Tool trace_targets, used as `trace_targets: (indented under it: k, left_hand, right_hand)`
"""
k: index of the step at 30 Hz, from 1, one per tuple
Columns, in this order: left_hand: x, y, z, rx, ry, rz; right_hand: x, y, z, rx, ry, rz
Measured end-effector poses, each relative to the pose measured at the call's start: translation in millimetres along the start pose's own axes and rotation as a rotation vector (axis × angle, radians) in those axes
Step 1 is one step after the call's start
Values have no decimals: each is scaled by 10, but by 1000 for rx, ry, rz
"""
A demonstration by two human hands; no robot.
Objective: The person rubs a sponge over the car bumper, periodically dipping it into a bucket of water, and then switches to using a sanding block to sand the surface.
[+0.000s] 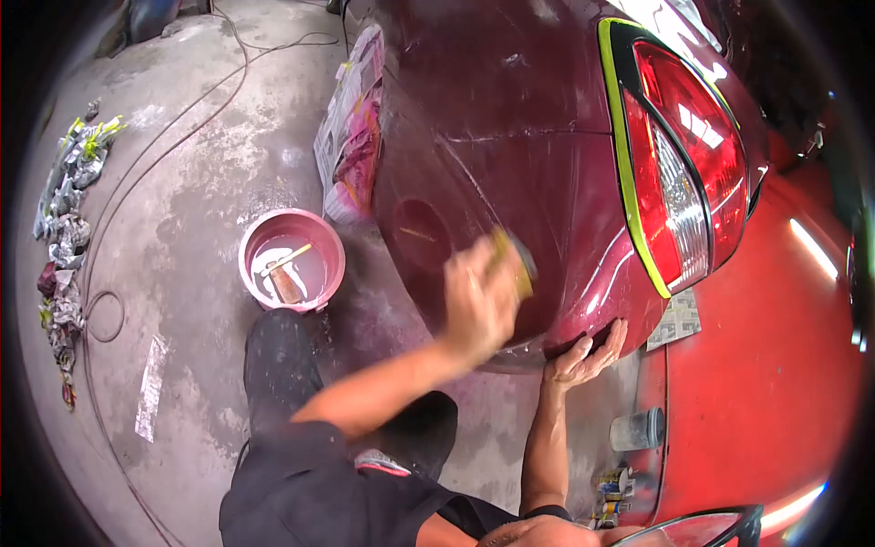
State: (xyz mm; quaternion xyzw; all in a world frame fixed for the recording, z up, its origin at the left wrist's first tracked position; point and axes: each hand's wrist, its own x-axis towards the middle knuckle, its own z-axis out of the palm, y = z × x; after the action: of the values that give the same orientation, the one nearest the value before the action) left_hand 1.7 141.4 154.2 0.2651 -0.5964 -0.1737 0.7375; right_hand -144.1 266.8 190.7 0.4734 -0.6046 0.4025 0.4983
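Note:
My left hand [478, 301] is blurred and grips a yellowish sanding block [515, 260], pressing it against the dull maroon rear panel of the car [510, 137]. My right hand [588, 351] lies open, fingers spread, against the panel's lower edge just right of the block. The round fuel-flap outline [421, 232] sits to the left of my left hand. Above right is the red tail light [684, 173], edged with yellow-green masking tape [629, 191].
A pink bucket [292, 260] holding water and a brush-like tool stands on the concrete floor left of the car. Paper masking [351, 128] covers the wheel area. Cables [164, 155], crumpled paper [68, 210], a grey cup [638, 428], small cans [615, 483] and a red panel [775, 365] lie around.

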Motion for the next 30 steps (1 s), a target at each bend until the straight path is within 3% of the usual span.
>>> trace_targets:
  k: [1, 3, 4, 5, 6, 7, 9, 11, 12, 13, 15, 17, 18, 21, 22, 23, 25, 28, 29, 30]
  left_hand:
    - [-250, 119, 5, -116, -57, 64]
    - [210, -90, 5, -15, 24, 106]
    - [566, -364, 102, 147, -30, -26]
    - [938, -634, 255, 132, 81, -170]
    - [1245, -872, 383, 72, 173, -238]
    - [1367, -867, 419, 126, 275, -187]
    - [1051, -693, 335, 28, 165, -180]
    - [335, -90, 94, -55, 60, -11]
    - [-30, 30, 75, -324, -59, -31]
    - [31, -48, 45, -322, -62, -33]
    - [400, -374, 20, 12, -32, 167]
    - [1063, -853, 241, 1, 67, -147]
    - [1241, -885, 257, 55, 86, -156]
    - [870, -649, 274, 25, 78, -209]
    - [557, -375, 174, 27, 75, -32]
    - [285, -39, 20, -20, -22, -13]
    - [323, -246, -20, 49, -61, 24]
    - [1118, -1265, 283, 77, 88, -325]
    - [1314, -1411, 326, 60, 207, -251]
    - [1331, -1351, 301, 83, 164, -298]
  right_hand:
    - [13, -11, 23, -2, 8, -1]
    - [12, -3, -35, -2, -30, -3]
    - [6, 6, -39, 7, -34, 0]
    - [-7, -10, -52, 1, -34, 13]
    - [-7, -43, -47, -9, -29, 14]
    - [17, -54, -26, -16, -20, 7]
    - [3, -35, -48, -1, -19, 7]
    - [11, -60, -31, -26, -26, 26]
    - [5, -35, -39, -27, -34, 13]
    - [-7, -35, -30, -28, -36, 16]
    - [3, -6, -26, 1, -19, -8]
    - [-6, -4, -43, 11, -25, 5]
    - [-8, -2, -40, 2, -28, 10]
    - [-24, -27, -45, 0, -21, 21]
    - [11, -22, -24, 10, -14, 4]
    - [43, -17, 6, 14, -10, 3]
    - [7, -21, -42, 11, -31, 9]
    - [24, -38, -31, -31, -15, -6]
    - [19, -26, -30, -26, -11, -1]
    - [16, -6, -16, -34, -10, -8]
